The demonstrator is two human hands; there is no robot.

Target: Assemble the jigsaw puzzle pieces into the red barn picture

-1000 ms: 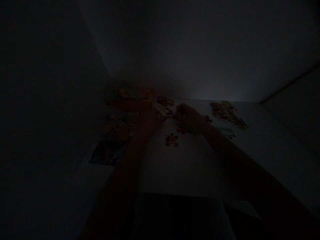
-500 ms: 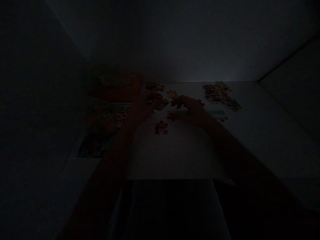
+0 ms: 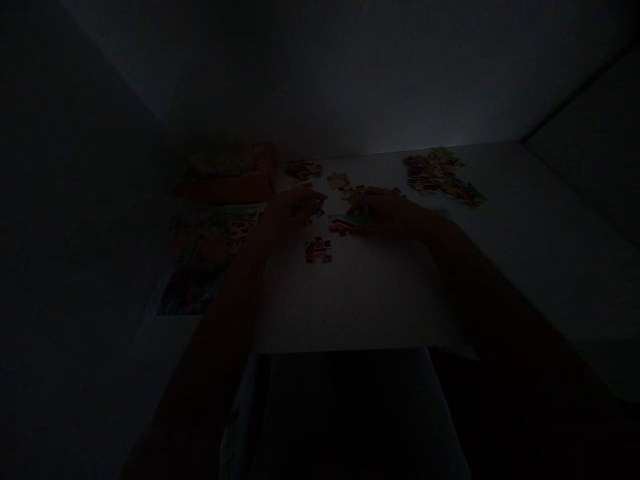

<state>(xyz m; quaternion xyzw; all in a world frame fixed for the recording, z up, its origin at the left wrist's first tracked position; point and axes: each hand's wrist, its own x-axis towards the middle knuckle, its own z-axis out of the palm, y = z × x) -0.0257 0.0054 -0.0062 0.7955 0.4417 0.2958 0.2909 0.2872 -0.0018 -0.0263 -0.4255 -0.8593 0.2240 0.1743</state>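
Observation:
The scene is very dark, so fine detail is lost. My left hand (image 3: 296, 208) is above the table with its fingers curled round a small jigsaw piece (image 3: 316, 215), mostly covered by the fingers. Opposite it, my right hand (image 3: 387, 212) rests with thumb and fingers apart over a strip of joined jigsaw pieces (image 3: 341, 225), hiding much of it. Greenish pieces (image 3: 353, 194) lie by its fingertips. Nearer to me is a dark red joined section with a white cross pattern (image 3: 319, 251). A yellowish piece (image 3: 339, 180) lies beyond, between the hands.
A heap of loose pieces (image 3: 440, 177) lies at the back right, and a smaller pile (image 3: 304, 169) at the back left. An orange-brown box (image 3: 225, 187) stands at the far left, behind a printed picture sheet (image 3: 200, 260). A wall (image 3: 350, 100) rises behind the table (image 3: 360, 300).
The view has shifted slightly. The greenish piece that stuck out from my left fingers no longer shows there. My right fingers have come lower over the strip, and greenish pieces show beside them.

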